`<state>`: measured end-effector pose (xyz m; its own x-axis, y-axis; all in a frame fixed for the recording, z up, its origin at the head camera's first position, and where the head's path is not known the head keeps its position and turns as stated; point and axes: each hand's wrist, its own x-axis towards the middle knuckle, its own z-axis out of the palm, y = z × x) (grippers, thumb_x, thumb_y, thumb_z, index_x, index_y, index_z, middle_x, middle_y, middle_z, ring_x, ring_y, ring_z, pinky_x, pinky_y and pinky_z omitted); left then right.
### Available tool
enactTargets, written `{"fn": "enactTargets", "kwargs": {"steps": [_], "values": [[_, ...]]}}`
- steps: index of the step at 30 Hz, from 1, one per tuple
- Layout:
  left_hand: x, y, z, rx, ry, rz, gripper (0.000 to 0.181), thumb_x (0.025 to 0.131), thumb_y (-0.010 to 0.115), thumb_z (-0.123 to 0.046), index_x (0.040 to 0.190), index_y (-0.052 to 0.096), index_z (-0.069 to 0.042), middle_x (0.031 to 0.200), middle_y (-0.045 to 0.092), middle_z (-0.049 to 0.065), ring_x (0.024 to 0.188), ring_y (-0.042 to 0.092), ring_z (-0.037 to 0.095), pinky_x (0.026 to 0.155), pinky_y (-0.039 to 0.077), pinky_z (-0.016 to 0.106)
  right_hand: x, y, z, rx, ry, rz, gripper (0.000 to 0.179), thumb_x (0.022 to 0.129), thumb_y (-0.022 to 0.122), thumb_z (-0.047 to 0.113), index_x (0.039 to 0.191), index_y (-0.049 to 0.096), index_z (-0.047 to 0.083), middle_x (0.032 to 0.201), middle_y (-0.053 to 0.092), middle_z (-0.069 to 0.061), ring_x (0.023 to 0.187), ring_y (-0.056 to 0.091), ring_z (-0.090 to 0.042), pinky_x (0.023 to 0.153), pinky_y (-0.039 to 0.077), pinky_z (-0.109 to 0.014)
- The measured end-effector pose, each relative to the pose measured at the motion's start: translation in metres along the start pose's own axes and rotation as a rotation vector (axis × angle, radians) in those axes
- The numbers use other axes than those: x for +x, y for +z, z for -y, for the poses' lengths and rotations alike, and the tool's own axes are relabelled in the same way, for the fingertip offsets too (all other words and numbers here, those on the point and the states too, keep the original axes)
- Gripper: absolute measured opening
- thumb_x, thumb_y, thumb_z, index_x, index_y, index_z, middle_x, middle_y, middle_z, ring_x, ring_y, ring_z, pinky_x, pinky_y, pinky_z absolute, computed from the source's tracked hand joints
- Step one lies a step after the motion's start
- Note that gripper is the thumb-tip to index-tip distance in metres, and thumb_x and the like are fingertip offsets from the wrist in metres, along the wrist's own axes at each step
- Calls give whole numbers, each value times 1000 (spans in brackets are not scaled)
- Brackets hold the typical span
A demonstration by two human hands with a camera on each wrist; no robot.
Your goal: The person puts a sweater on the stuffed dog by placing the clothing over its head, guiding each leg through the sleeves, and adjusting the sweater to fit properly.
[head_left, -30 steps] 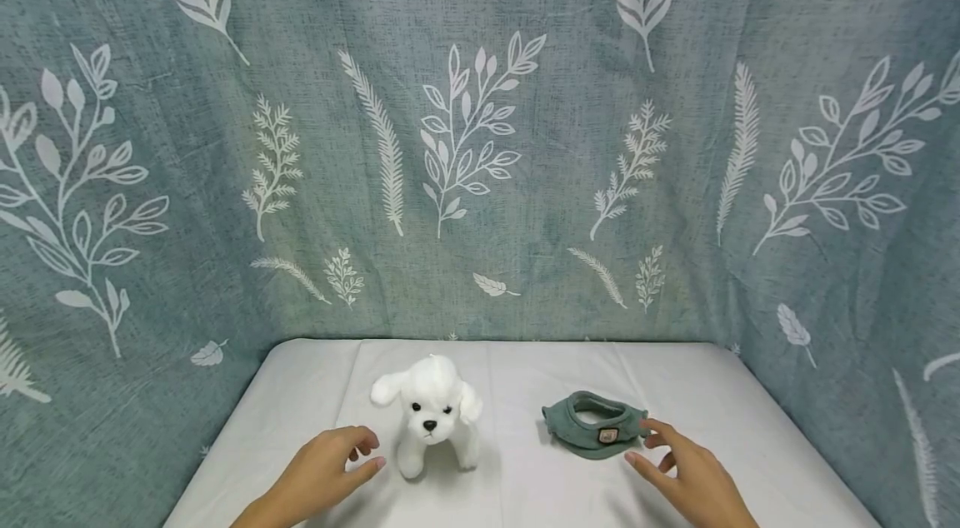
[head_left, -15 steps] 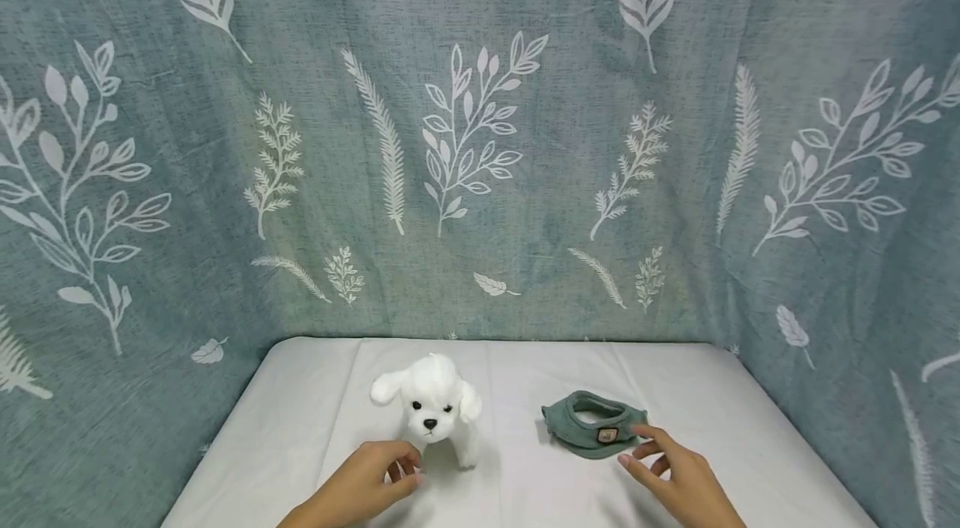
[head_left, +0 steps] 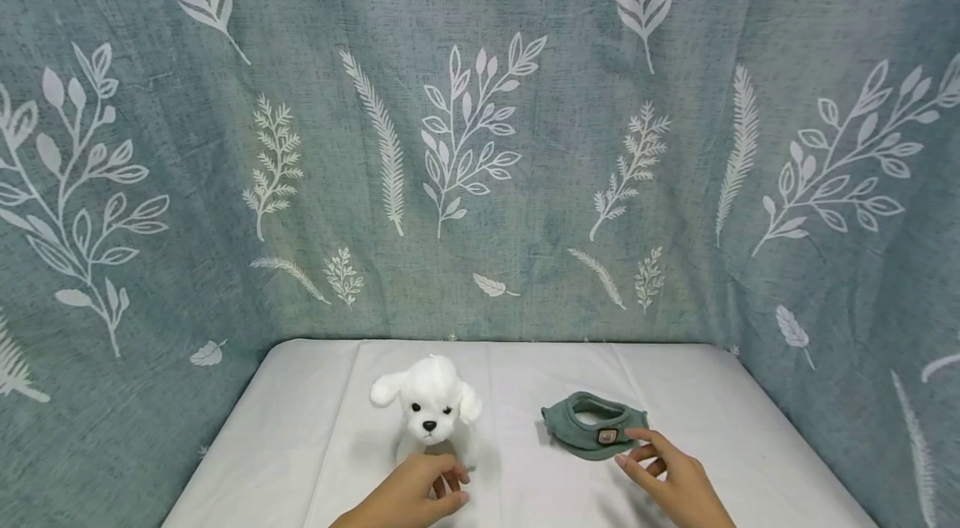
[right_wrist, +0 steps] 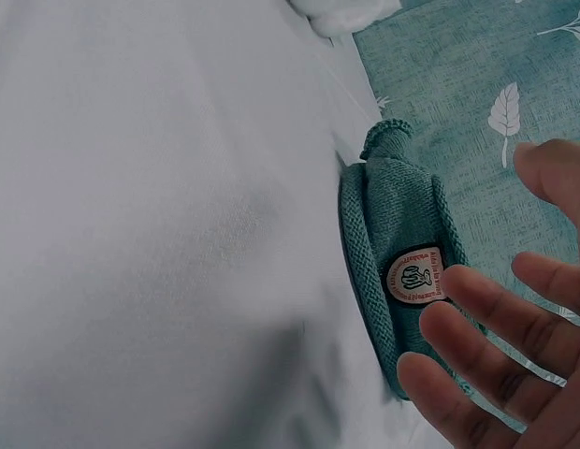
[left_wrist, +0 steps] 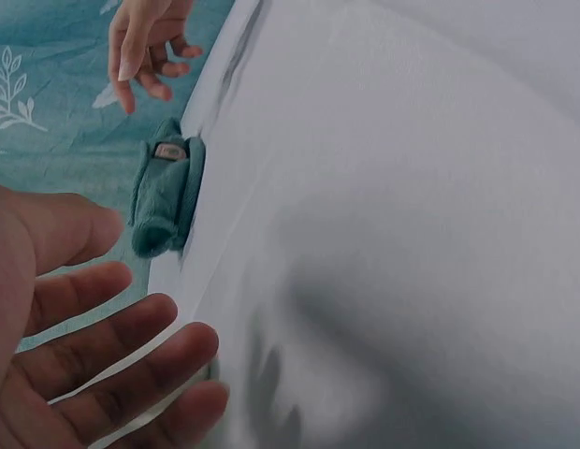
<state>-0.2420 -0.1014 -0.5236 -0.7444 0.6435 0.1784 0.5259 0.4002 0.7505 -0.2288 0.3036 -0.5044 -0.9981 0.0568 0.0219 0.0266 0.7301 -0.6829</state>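
Note:
A white plush dog (head_left: 435, 395) stands facing me in the head view. My left hand (head_left: 420, 488) is in front of its legs, fingers loosely bent around nothing, partly hiding them. To the right lies a small green knitted garment (head_left: 577, 436) with a wide neck opening and a patch on its front. My right hand (head_left: 675, 478) is at the garment's right end, fingertips overlapping its edge. In the right wrist view the fingers (right_wrist: 500, 332) are spread beside the patch (right_wrist: 418, 276), holding nothing. The left wrist view shows the left palm with parted fingers (left_wrist: 131, 337).
A white-covered table (head_left: 300, 395) carries both things. Blue-green curtains (head_left: 480, 136) with white leaf prints surround it at the back and on both sides.
My left hand has moved right, from beside the plush dog to in front of its legs. The right hand has drifted slightly left along the garment. Dog and garment stay put.

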Motion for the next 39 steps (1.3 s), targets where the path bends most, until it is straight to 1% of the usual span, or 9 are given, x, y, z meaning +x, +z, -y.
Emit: {"fn": "enactTargets", "kwargs": {"steps": [3, 6, 13, 18, 21, 26, 30, 36, 39], "values": [[7, 9, -6, -6, -31, 17, 20, 99, 70, -27, 110, 71, -11, 92, 65, -17, 76, 60, -2, 69, 53, 21, 1, 2, -2, 22, 9, 5, 60, 94, 73, 49, 137, 61, 10, 102, 71, 5, 80, 62, -13, 68, 52, -33], [15, 16, -11, 16, -25, 25, 21, 99, 70, -28, 111, 71, -11, 92, 64, -18, 76, 60, -2, 68, 52, 20, 2, 3, -2, 45, 16, 12, 58, 94, 73, 48, 137, 61, 11, 101, 71, 5, 80, 63, -13, 68, 52, -34], [36, 26, -22, 98, 70, 5, 21, 101, 67, -28, 113, 69, -12, 92, 64, -17, 76, 60, -5, 67, 51, 17, 6, 6, -3, 118, 54, 32, 57, 94, 73, 47, 137, 61, 12, 101, 71, 3, 79, 64, -19, 62, 52, -35], [50, 33, -28, 119, 98, 0, 19, 102, 65, -29, 113, 68, -14, 90, 64, -19, 73, 58, -5, 65, 50, 16, 8, 8, -6, 173, 81, 51, 59, 95, 72, 47, 139, 59, 10, 101, 71, -1, 77, 65, -22, 61, 54, -38], [60, 37, -30, 134, 118, -18, 18, 102, 65, -28, 112, 68, -13, 90, 64, -18, 70, 58, -6, 62, 49, 15, 10, 9, -7, 190, 67, 53, 58, 96, 71, 45, 139, 59, 9, 101, 71, -3, 75, 65, -23, 60, 54, -39], [75, 42, -32, 131, 121, -53, 14, 101, 66, -25, 109, 68, -14, 89, 66, -16, 69, 56, -6, 62, 48, 15, 12, 10, -8, 195, 64, 22, 54, 95, 73, 41, 138, 60, 10, 99, 71, -2, 73, 65, -24, 59, 54, -38], [86, 46, -34, 130, 114, -61, 13, 100, 66, -25, 109, 68, -15, 88, 65, -17, 68, 55, -7, 62, 47, 15, 15, 10, -9, 204, 79, -1, 51, 95, 74, 40, 136, 62, 14, 97, 72, -3, 72, 65, -25, 59, 55, -38], [100, 50, -36, 107, 107, -74, 14, 100, 67, -24, 110, 69, -13, 88, 66, -15, 66, 55, -6, 62, 47, 15, 17, 9, -10, 241, 73, 1, 52, 95, 73, 43, 137, 61, 15, 100, 73, -5, 73, 65, -26, 60, 55, -38], [106, 51, -36, 128, 115, -91, 14, 100, 67, -23, 110, 69, -13, 87, 66, -15, 65, 54, -6, 61, 47, 15, 18, 9, -11, 253, 68, 2, 53, 96, 72, 43, 138, 61, 14, 100, 73, -5, 73, 64, -26, 61, 55, -37]]}}
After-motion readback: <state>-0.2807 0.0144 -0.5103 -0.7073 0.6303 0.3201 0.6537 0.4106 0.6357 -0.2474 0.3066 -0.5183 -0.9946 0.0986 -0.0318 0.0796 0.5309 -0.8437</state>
